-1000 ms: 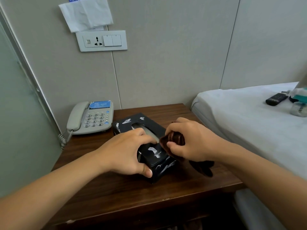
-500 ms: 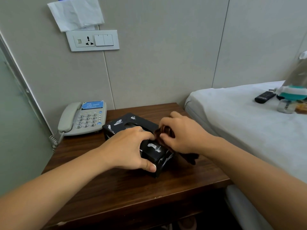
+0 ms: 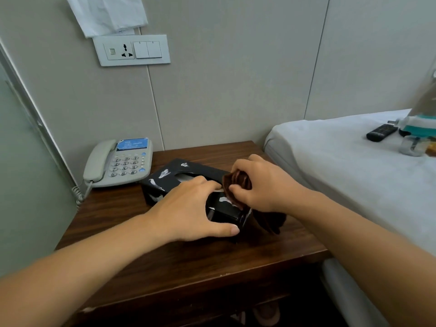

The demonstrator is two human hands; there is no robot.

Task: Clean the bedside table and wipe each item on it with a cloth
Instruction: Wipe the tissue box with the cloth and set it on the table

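Note:
A black tissue box [image 3: 165, 180] with white markings lies in the middle of the dark wooden bedside table [image 3: 188, 263]. My left hand [image 3: 188, 208] grips its near end, thumb on the front side and fingers over the top. My right hand [image 3: 262, 182] holds a bunched dark brown cloth [image 3: 237, 182] against the box's right top edge; part of the cloth hangs down beside the box. A grey desk phone [image 3: 118, 162] sits at the table's back left.
A white bed [image 3: 354, 166] borders the table on the right, with a black remote [image 3: 381, 132], a spray bottle [image 3: 422, 119] and a small clear container on it. A wall socket plate [image 3: 132, 50] and a hanging paper are above the phone. A glass panel stands at the left.
The view has shifted a little. My right hand with the cloth has slid slightly along the box's top right edge. My left hand keeps its grip on the box.

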